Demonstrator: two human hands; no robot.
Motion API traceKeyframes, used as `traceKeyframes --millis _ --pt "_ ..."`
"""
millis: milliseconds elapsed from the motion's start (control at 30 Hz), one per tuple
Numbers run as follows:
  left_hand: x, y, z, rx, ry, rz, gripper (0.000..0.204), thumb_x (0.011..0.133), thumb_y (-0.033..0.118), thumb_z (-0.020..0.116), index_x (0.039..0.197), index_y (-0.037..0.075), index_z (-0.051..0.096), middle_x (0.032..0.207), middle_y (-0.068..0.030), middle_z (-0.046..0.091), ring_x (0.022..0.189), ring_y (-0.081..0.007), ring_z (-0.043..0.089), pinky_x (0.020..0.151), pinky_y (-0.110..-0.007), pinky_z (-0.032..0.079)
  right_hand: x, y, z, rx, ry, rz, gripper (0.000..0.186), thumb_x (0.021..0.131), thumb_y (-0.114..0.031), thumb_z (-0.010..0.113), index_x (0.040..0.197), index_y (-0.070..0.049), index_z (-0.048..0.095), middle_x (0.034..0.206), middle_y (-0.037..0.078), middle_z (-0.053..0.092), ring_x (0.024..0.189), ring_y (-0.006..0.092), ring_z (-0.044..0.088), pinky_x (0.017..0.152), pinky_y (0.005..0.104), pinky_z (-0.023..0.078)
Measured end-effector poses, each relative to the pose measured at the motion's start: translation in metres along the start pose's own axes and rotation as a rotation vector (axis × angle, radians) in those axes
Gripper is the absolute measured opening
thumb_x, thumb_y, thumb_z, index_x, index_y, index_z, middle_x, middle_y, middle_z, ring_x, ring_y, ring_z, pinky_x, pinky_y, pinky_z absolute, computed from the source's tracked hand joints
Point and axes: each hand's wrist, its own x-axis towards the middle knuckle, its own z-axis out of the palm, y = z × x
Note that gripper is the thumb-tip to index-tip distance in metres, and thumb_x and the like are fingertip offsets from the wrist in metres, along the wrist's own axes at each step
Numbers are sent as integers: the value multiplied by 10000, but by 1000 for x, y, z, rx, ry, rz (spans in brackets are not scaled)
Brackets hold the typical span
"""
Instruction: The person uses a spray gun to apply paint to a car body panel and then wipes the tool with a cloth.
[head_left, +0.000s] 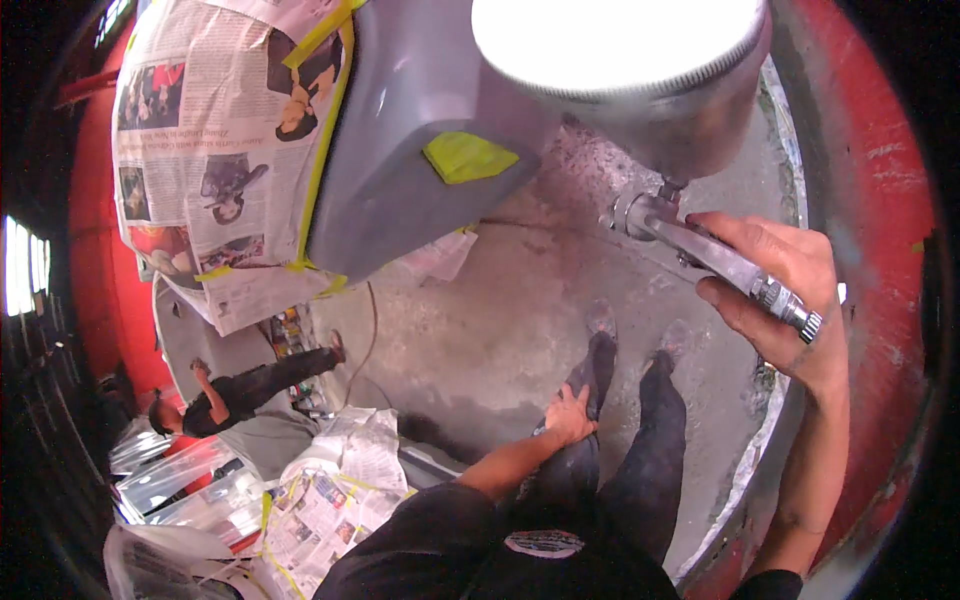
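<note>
My right hand [785, 290] is closed around the handle of a metal spray gun [715, 258]. A large metal paint cup [680, 125] with a bright white top is mounted on the gun. Ahead of the gun and to its left is a glossy grey car body panel [420, 110]. Newspaper [215, 150] covers the panel's left side, edged with yellow-green tape [330, 150]. A yellow-green masked patch [468, 158] sits on its lower part. Down at my left leg, my left hand [570, 415] rests on the dark trousers, fingers spread, with nothing in it.
At the left stands another person [240, 400] in dark clothes. More newspaper-masked parts [315, 515] lie at the lower left, beside plastic-wrapped pieces [190, 480]. A thin hose [372, 340] runs over the concrete floor [450, 330]. A red wall [890, 200] curves along the right.
</note>
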Motion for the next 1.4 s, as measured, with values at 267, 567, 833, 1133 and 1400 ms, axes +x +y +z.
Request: traceKeyframes --millis 267,567,833,1133,1400 --pt "2 -1 6 -44 -8 22 961 806 509 781 1589 171 337 1501 -283 351 1283 -506 496 1020 -544 513 1 3 6 -78 216 33 411 777 -47 793 1163 34 678 948 184 728 767 345 709 689 381 539" --pt "1 -4 6 -39 20 32 948 804 495 789 1580 173 350 1476 -275 371 1273 -499 507 1024 -526 515 -4 -3 7 33 46 -13 432 759 -42 785 1170 30 673 930 196 722 780 359 717 702 389 550" --pt "-3 -3 3 7 39 18 923 812 502 781 1575 198 360 1452 -244 388 1250 -481 520 1007 -535 518 17 -21 6 -101 198 14 376 784 -16 776 1143 41 679 958 182 737 775 336 724 711 372 546" --pt "-6 -2 6 -11 41 17 939 815 507 783 1583 194 342 1472 -257 382 1277 -493 510 1012 -535 517 20 -30 -1 -81 -23 -50 466 713 -46 793 1158 21 670 914 194 705 773 373 698 703 413 538" --pt "-8 -2 9 -39 35 29 934 828 508 759 1593 178 335 1468 -259 397 1247 -501 543 996 -540 525 37 -38 13 -160 172 -150 413 762 -30 782 1156 22 673 899 190 699 771 360 693 706 400 534"
